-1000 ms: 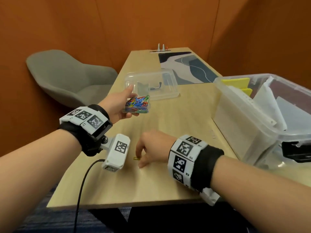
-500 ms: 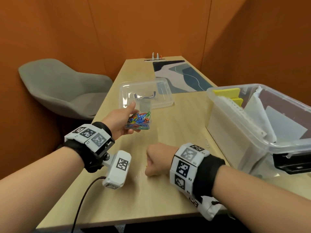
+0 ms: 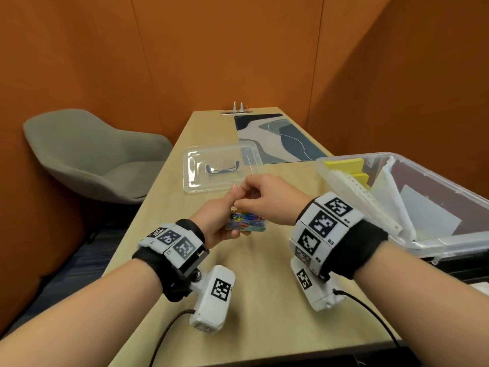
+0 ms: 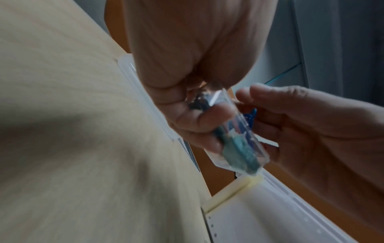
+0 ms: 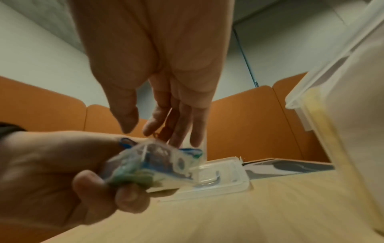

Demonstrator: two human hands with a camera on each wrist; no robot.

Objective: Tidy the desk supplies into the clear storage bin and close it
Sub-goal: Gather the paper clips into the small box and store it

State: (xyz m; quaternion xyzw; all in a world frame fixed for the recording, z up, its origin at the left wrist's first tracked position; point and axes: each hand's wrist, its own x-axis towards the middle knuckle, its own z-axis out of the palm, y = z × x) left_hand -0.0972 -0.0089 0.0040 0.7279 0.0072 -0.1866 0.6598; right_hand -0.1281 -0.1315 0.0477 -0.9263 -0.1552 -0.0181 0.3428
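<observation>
Left hand (image 3: 211, 223) raised above the worktop (image 3: 264, 300) near its middle, palm turned up and inward, fingers (image 4: 199, 121) curled round a small clear paperclip box (image 3: 244, 223); thumb along the near side. Box held clear of the worktop, tilted, full of coloured clips, its thin lid standing open in the right wrist view.

Right hand (image 3: 267, 200) comes in from the right, wrist bent down, hovering right over the box's open top. Its fingers (image 5: 182, 121) hang loosely extended, thumb apart from them. A small orange clip (image 5: 156, 135) shows at the fingertips; cannot tell if it is pinched or loose.

Clear storage bin (image 3: 412, 245) sits at the right edge of the worktop, open, with white papers and yellow pads inside. Its clear lid (image 3: 222, 169) lies flat further back, left of the bin, just behind the hands. Patterned mat (image 3: 275, 137) toward the far right corner. Grey chair (image 3: 87, 154) off the left edge.
</observation>
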